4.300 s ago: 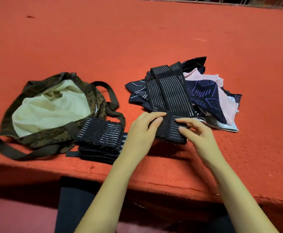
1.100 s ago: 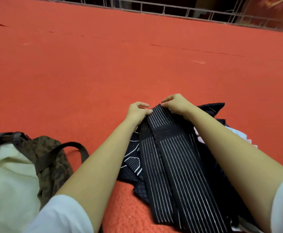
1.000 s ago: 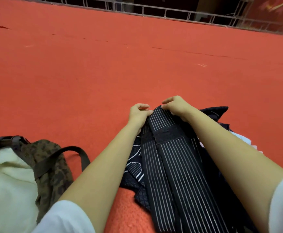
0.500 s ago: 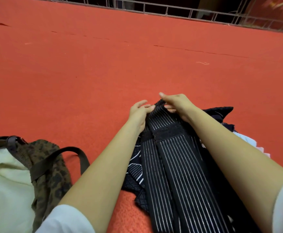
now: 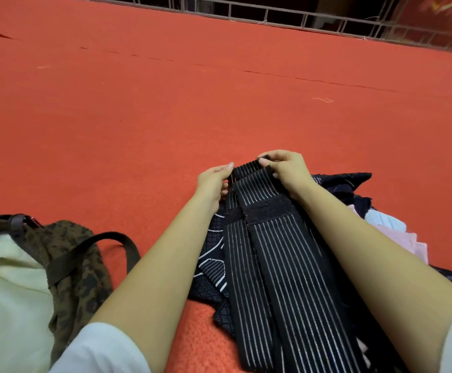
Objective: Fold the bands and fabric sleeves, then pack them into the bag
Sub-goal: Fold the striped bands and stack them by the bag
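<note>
A long black band with thin white stripes [image 5: 281, 259] lies lengthwise over a pile of fabric sleeves [image 5: 211, 267], a black fastening strip across it. My left hand [image 5: 212, 181] pinches the band's far end at its left corner. My right hand [image 5: 286, 168] pinches the same far end at its right corner, and that end is lifted and curled back toward me. The camouflage bag [image 5: 77, 259] with pale lining [image 5: 7, 292] lies open at the lower left, its dark strap [image 5: 95, 243] looped beside my left forearm.
Everything rests on a wide red carpeted surface [image 5: 165, 103]. Pink and pale blue sleeves [image 5: 397, 232] and dark patterned ones [image 5: 348, 181] stick out to the right of my right arm. A metal railing [image 5: 300, 17] runs along the far edge.
Earlier I held the band's near end; both hands have moved to its far end. In the last half second that end has lifted off the pile and begun to fold back.
</note>
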`<state>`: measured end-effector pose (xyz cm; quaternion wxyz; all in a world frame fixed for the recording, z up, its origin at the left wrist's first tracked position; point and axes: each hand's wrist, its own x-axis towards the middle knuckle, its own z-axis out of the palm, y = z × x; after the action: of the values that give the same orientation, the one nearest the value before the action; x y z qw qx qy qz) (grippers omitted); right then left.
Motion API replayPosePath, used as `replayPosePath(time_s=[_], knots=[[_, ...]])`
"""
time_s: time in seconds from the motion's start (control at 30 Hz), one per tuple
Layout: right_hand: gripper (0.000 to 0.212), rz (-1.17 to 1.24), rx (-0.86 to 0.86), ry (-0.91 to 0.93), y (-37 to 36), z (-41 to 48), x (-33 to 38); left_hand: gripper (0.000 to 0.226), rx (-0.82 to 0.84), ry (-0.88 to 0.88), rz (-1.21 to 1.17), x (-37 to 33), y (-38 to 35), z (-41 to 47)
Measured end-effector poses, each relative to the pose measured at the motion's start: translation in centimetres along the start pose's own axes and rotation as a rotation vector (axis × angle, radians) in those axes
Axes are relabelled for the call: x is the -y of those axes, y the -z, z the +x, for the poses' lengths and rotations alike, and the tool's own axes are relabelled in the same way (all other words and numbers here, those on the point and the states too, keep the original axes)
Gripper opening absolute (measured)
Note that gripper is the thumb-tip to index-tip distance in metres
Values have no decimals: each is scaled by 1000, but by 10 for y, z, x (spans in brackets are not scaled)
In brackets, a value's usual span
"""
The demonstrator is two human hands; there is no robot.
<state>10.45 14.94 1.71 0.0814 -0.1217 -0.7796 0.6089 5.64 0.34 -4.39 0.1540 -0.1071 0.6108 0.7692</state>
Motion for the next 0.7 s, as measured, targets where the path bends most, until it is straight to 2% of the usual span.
replayPosePath(time_s=[0.13,0.27,0.4,0.47,0.53,0.6,0.7], knots=[[7,39,13,51,-2,-10,6,8,-122,-32,-26,-7,-4,2],[13,347,-94,65,7,-18,26,10,-287,-99,78,-11,-5,-2],[13,317,-122,117,25,-36,43,19,-316,-267,231,-28,-10,-27],[13,338,-108,112,24,-52,48,29,-257,-388,210,-45,-21,-52],[13,374,-96,110,19,-69,53,39,-123,-442,167,-60,-32,-83],[15,399,-64,106,14,-89,58,46,-18,-445,173,-69,-40,-112],[12,499,22,103,8,-121,61,45,41,-395,217,-71,-39,-146]])
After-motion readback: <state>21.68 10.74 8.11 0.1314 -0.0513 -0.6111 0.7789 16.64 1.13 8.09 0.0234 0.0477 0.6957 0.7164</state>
